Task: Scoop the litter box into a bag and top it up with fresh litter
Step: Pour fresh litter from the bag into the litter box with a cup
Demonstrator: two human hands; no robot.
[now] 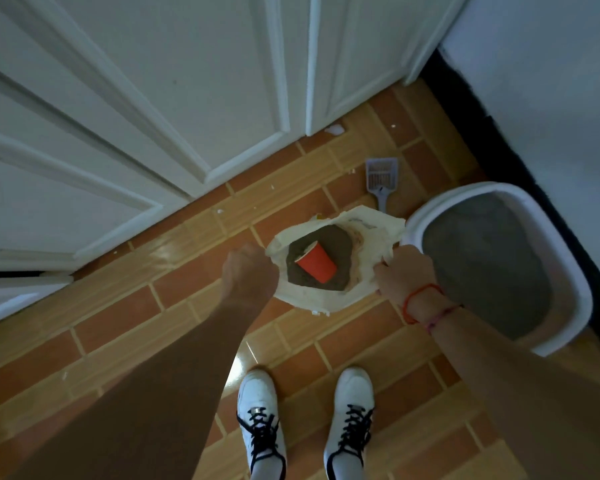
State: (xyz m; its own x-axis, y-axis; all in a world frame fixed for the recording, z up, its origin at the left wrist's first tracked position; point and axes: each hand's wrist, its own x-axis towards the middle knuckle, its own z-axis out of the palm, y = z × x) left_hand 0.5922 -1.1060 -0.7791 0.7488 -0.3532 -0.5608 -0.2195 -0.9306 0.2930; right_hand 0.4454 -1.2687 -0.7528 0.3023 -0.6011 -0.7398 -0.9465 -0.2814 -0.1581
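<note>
Head view: left hand (pixel 248 271) and right hand (pixel 404 275) grip opposite rims of cream litter bag (pixel 326 299) at frame centre; red cup (pixel 316 263) lies inside; litter box (pixel 499 265) right, scoop (pixel 380 178) above.

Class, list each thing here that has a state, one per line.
Bag: open, held at its rim.
Left hand: grips the bag's edge.
Right hand: grips the bag's edge.
Red cup: lying on its side in the bag.
Litter box: uncovered, holding grey litter.
Scoop: flat on the floor, unheld.
</note>
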